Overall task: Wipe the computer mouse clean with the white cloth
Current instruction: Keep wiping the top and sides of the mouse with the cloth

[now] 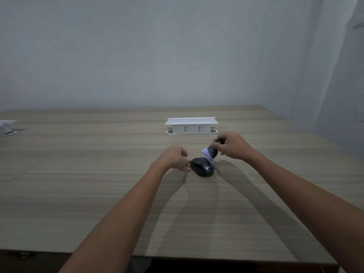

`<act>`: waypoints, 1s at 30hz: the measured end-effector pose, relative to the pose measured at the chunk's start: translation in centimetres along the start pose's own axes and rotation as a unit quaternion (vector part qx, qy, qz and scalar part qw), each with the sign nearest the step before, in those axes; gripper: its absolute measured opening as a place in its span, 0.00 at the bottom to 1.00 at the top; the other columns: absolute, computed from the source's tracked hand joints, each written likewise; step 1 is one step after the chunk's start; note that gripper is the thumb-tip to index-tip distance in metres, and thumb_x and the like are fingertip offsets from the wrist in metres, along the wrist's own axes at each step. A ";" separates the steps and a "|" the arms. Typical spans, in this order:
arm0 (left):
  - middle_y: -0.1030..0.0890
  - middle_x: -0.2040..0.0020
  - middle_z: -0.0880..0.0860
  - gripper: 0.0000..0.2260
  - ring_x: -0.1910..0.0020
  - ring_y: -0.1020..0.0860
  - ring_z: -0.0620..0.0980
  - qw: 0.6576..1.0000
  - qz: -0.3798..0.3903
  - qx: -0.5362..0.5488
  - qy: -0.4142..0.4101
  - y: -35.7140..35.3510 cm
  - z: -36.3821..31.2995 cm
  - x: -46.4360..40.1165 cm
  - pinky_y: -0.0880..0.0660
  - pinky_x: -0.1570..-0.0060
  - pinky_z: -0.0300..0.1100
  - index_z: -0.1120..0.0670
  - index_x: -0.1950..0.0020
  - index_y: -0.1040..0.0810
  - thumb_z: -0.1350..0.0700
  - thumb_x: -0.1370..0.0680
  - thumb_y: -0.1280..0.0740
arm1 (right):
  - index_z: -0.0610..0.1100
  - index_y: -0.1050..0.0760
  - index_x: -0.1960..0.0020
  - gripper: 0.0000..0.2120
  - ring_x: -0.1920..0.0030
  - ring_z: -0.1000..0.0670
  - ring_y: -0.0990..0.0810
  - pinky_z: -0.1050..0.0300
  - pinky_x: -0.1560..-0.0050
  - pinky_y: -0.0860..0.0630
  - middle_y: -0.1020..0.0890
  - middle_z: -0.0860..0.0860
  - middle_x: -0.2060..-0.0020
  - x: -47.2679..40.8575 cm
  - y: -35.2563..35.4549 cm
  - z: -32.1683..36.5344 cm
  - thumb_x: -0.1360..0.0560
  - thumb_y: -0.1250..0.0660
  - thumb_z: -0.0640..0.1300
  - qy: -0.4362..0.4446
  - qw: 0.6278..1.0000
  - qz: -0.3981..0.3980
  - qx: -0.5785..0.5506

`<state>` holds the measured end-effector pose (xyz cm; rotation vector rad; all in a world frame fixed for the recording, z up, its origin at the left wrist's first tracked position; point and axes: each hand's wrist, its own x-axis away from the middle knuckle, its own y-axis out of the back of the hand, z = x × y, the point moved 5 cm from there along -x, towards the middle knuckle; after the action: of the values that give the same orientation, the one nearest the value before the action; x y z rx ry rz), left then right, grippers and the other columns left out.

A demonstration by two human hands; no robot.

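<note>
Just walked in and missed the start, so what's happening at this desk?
A person reaches both bare arms over a wooden desk. The right hand holds a bunched cloth, white and dark, just above a black computer mouse on the desk. The left hand is at the mouse's left side. A white socket box stands behind.

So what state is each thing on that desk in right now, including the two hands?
Computer mouse: resting flat on the table, top side up.
White cloth: bunched, lifted off the table, hanging just above the mouse.
Right hand: shut on the cloth.
Left hand: fingers curled at the mouse's left side; contact unclear.
Socket box: raised from the table, lid up, sockets empty.
</note>
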<state>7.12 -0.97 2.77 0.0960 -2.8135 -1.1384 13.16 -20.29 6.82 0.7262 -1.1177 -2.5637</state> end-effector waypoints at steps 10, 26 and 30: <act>0.32 0.23 0.46 0.40 0.24 0.35 0.47 0.961 0.173 -0.183 -0.112 -0.4 -0.9 -2.9 0.39 0.33 0.39 0.47 0.22 0.36 0.51 0.31 0.21 | 0.40 0.18 0.54 0.08 0.74 0.55 0.23 0.61 0.69 0.25 0.19 0.48 0.69 0.7 1.0 -0.4 0.25 0.30 0.45 -0.005 0.996 0.055 -0.064; 0.22 0.48 0.43 0.28 0.49 0.21 0.45 0.964 0.119 -0.165 -0.173 -0.9 -1.0 -2.4 0.22 0.42 0.45 0.50 0.36 0.19 0.47 0.34 0.19 | 0.43 0.16 0.58 0.07 0.68 0.53 0.24 0.58 0.64 0.28 0.19 0.50 0.68 0.0 1.7 1.0 0.27 0.29 0.45 0.044 0.996 0.028 0.077; 0.22 0.51 0.42 0.27 0.54 0.22 0.42 0.966 0.107 -0.161 -0.172 -0.9 -1.2 -1.9 0.23 0.48 0.41 0.50 0.37 0.19 0.47 0.34 0.20 | 0.42 0.18 0.61 0.08 0.69 0.52 0.23 0.64 0.70 0.29 0.18 0.48 0.68 0.3 0.9 0.5 0.27 0.29 0.45 0.016 0.996 0.067 0.053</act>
<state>9.13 -2.23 2.88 -0.4629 -2.7699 -1.6732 12.71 -20.74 7.69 0.6883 -1.2546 -2.3907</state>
